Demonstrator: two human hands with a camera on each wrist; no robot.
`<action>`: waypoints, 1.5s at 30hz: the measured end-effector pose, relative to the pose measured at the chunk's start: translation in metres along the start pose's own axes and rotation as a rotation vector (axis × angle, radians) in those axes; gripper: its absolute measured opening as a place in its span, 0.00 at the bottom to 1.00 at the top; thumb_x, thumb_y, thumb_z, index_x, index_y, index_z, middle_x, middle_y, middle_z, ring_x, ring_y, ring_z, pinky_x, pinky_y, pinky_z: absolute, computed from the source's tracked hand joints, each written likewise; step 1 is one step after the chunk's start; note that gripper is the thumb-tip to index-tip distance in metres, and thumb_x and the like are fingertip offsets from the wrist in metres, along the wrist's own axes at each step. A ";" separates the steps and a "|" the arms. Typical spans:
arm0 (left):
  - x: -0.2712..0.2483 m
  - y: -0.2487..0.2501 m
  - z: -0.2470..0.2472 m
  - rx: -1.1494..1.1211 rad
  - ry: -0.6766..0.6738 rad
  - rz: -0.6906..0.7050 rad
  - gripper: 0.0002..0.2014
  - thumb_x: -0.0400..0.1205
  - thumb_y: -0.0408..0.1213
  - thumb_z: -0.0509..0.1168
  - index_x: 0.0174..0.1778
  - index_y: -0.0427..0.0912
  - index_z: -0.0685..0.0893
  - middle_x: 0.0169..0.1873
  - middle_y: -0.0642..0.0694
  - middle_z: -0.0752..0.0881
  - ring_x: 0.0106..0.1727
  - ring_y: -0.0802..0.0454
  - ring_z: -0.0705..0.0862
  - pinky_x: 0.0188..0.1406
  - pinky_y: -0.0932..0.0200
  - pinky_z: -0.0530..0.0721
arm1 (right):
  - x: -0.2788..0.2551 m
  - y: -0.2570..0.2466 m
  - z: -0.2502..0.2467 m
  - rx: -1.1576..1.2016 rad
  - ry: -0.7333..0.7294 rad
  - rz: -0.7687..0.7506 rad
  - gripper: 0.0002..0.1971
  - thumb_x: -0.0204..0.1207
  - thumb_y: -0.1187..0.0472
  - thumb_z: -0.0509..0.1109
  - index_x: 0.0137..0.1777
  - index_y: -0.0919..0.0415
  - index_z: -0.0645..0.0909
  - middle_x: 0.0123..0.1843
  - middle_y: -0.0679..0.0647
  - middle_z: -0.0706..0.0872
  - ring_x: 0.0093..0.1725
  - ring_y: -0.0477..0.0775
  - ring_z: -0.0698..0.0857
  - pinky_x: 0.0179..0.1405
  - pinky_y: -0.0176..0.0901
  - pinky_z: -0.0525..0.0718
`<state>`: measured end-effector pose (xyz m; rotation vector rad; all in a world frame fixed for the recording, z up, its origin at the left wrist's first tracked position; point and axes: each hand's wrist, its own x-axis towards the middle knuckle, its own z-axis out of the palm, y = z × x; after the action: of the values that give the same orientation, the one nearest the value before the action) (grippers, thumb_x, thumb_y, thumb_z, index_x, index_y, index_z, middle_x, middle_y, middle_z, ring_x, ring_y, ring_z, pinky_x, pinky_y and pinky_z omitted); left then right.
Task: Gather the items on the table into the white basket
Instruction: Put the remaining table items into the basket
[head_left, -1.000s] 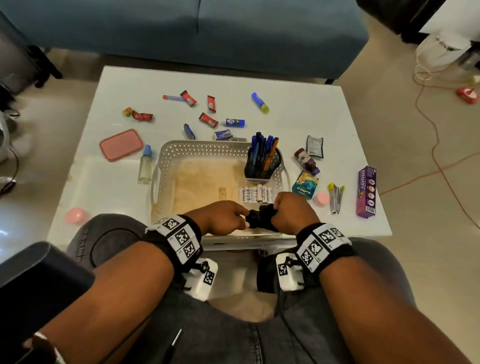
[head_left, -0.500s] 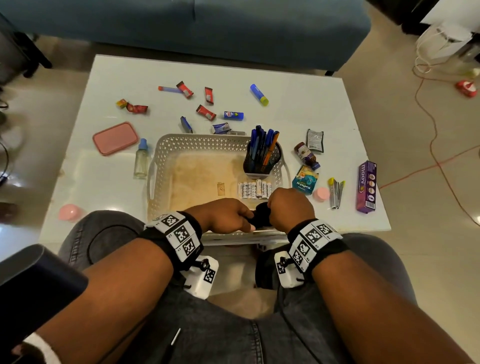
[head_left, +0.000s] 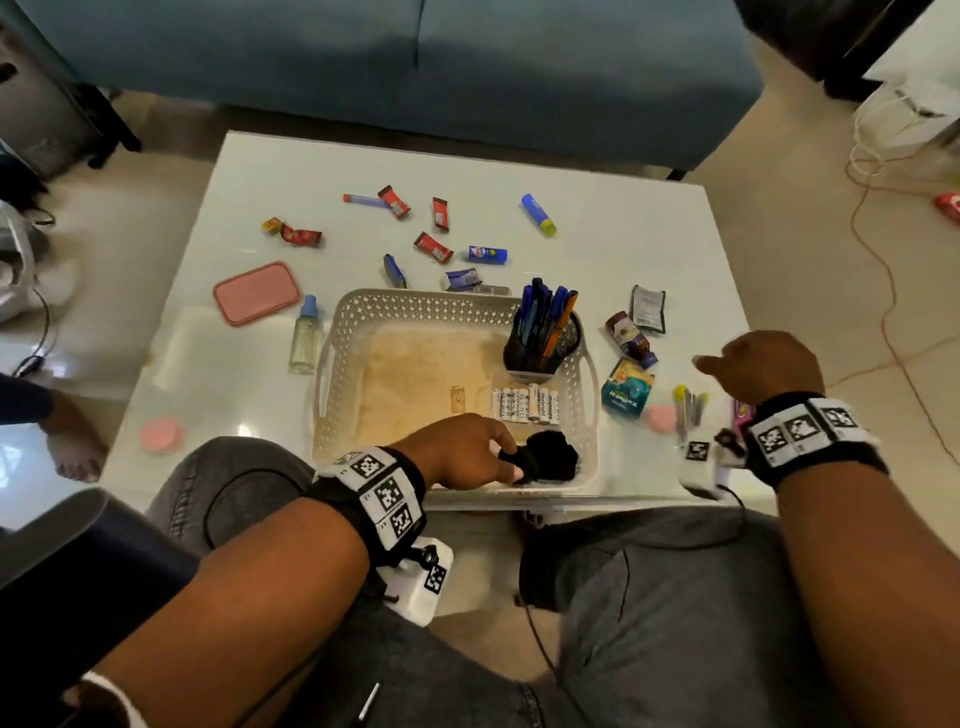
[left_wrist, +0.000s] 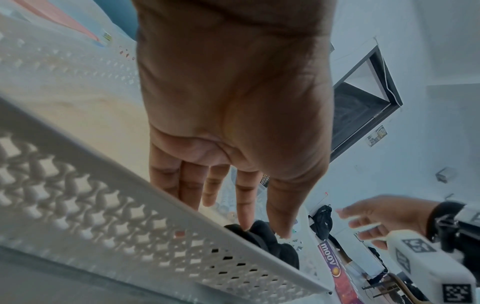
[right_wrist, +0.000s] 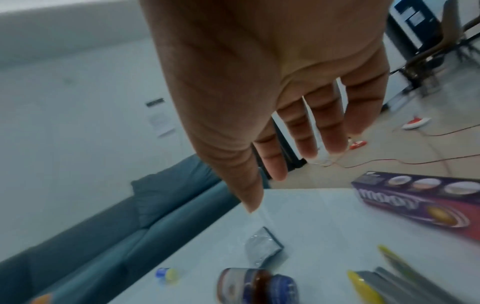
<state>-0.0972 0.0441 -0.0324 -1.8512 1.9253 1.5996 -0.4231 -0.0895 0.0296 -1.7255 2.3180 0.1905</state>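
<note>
Landmark: white basket (head_left: 452, 306), mid-table, near the front edge.

Left of basket: pink lid (head_left: 256, 292) and a small clear bottle (head_left: 304, 336) just beside the basket's left wall; pink round thing (head_left: 162, 435) near the table's front left corner. All untouched.

Behind basket: scattered sweets and a glue stick (head_left: 538, 214), well apart from the hands.

Inside basket: pen holder (head_left: 540, 349) in the back right corner, a row of batteries (head_left: 524, 404) in front of it. At the front wall, a black cloth bundle (head_left: 551, 454).

Change: a second ago both hands met on the black bundle at the basket's front edge. Now they are apart. Left hand (head_left: 462, 449) stays at the bundle, fingers fairly straight in the wrist view, index tip touching the cloth; whether it still pinches it, cannot tell for certain. I judge it is releasing.

Right of basket: right hand (head_left: 763, 366) has swung out over the table, blurred, fingers spread and empty. Below and near it lie a brown bottle (head_left: 630, 338), a silver sachet (head_left: 648, 308), a teal packet (head_left: 627, 396), clips (head_left: 688, 410) and a purple box (right_wrist: 420, 195).

Meaning: bundle counts as delivered; the right side is probably next. Most items are still outside.
</note>
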 end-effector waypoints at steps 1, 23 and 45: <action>0.001 0.000 -0.002 -0.009 0.016 0.000 0.20 0.79 0.53 0.75 0.65 0.55 0.86 0.74 0.49 0.79 0.73 0.48 0.78 0.72 0.51 0.76 | 0.010 0.008 0.004 -0.065 -0.047 0.047 0.33 0.72 0.32 0.71 0.63 0.59 0.87 0.70 0.60 0.85 0.68 0.66 0.82 0.66 0.51 0.78; -0.009 -0.025 -0.050 -0.165 0.402 0.004 0.08 0.84 0.50 0.68 0.47 0.50 0.87 0.52 0.49 0.89 0.56 0.47 0.86 0.61 0.48 0.84 | -0.079 -0.060 -0.020 0.666 0.416 -0.499 0.08 0.69 0.64 0.76 0.46 0.54 0.93 0.47 0.41 0.91 0.48 0.40 0.88 0.50 0.24 0.77; -0.057 -0.088 -0.068 -0.224 0.319 -0.296 0.17 0.83 0.50 0.68 0.51 0.39 0.92 0.46 0.41 0.93 0.48 0.42 0.92 0.53 0.47 0.91 | -0.143 -0.174 0.098 -0.094 -0.346 -0.872 0.21 0.65 0.59 0.81 0.54 0.47 0.77 0.50 0.48 0.86 0.45 0.53 0.83 0.38 0.43 0.78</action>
<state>0.0254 0.0613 -0.0191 -2.4761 1.5115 1.5546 -0.2072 0.0158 -0.0189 -2.3375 1.1915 0.3863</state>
